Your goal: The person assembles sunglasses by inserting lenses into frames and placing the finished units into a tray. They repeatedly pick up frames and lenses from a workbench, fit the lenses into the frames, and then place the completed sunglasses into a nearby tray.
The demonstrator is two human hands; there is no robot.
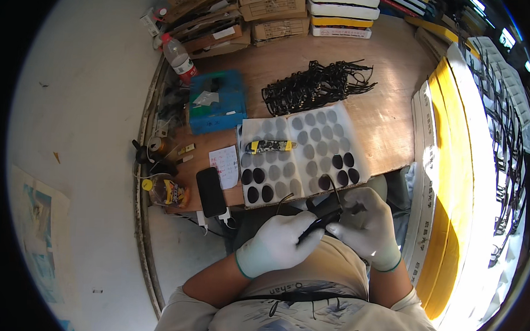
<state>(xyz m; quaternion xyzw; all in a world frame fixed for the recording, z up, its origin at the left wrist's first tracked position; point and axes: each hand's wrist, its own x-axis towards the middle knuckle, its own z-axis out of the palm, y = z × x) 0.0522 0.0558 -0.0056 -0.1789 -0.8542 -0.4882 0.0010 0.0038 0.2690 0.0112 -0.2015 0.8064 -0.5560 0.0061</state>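
- Dark glasses (318, 224), held above the lap, below the table (389, 129): probably light, their thin arms easily bent, lenses likely slick; rim judged the safest hold.
- Left hand (281, 239): thumb and fingers pinch the glasses.
- Right hand (366, 221): fingers curled beside them; I cannot tell how firmly closed.
- Writing: reddish handwriting on paper (224, 166); dark print across shirt (295, 312).

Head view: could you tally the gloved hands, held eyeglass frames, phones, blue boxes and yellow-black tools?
White-gloved hands, left hand and right hand: 2
Held dark eyeglass frame: 1
Black rectangular phone: 1
Blue rectangular box: 1
Yellow-black patterned tool: 1
Total: 6
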